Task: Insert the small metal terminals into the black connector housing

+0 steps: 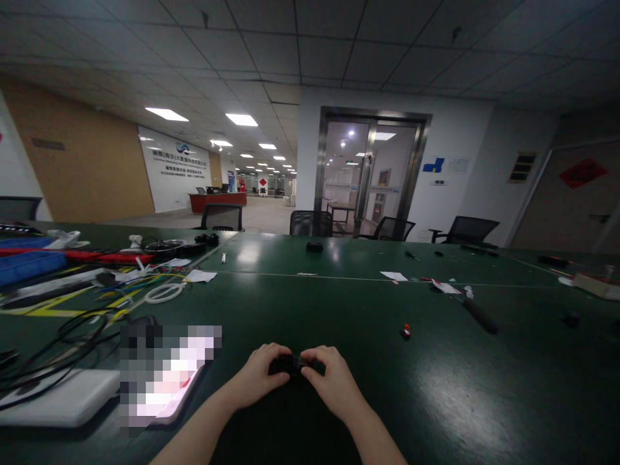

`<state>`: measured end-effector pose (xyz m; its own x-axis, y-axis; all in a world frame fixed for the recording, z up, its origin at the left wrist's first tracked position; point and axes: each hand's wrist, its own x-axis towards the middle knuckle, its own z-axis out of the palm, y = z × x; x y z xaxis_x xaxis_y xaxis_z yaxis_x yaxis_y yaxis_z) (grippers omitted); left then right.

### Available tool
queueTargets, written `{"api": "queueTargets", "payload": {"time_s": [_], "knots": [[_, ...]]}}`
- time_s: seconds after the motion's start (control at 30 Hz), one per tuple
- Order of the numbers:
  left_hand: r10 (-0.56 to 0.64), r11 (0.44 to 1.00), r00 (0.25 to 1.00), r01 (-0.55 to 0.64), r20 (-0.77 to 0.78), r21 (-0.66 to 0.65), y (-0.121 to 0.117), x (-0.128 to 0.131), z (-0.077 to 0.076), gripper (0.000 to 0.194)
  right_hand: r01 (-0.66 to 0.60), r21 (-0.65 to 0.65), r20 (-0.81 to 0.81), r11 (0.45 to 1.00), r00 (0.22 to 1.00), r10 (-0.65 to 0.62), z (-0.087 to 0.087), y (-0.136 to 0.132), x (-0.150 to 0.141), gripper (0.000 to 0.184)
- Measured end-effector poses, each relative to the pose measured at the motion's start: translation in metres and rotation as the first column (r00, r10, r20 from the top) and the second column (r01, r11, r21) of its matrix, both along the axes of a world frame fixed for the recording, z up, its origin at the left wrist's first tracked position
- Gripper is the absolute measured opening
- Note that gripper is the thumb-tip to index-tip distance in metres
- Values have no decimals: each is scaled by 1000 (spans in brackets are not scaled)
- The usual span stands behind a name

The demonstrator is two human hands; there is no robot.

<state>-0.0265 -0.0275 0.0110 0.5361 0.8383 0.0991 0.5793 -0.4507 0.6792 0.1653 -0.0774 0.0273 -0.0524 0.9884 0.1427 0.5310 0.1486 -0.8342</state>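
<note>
Green worktop [271, 297] stretching out ahead, and here are the left hand [259, 374] and right hand [333, 374], each grip pinched nearly closed on the small black object [293, 365] between them, seemingly mid-handling, the next move calling for steady, matched pressure.

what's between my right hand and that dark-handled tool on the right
In the head view, a small red-and-white object sits on the green table between your right hand and the dark-handled tool.
</note>
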Motion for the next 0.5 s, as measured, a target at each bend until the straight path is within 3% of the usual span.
{"api": "queueTargets", "payload": {"time_s": [0.2, 0.5], "knots": [[12, 1000, 1000, -12, -5, -12, -1, 1, 3, 39, -57, 5, 43, 998, 997, 57, -5, 3, -2, 22], [22, 999, 1000, -22, 0, -23, 2, 0, -2, 41, -45, -54, 99, 998, 994, 50, -5, 2, -3, 24]]}}
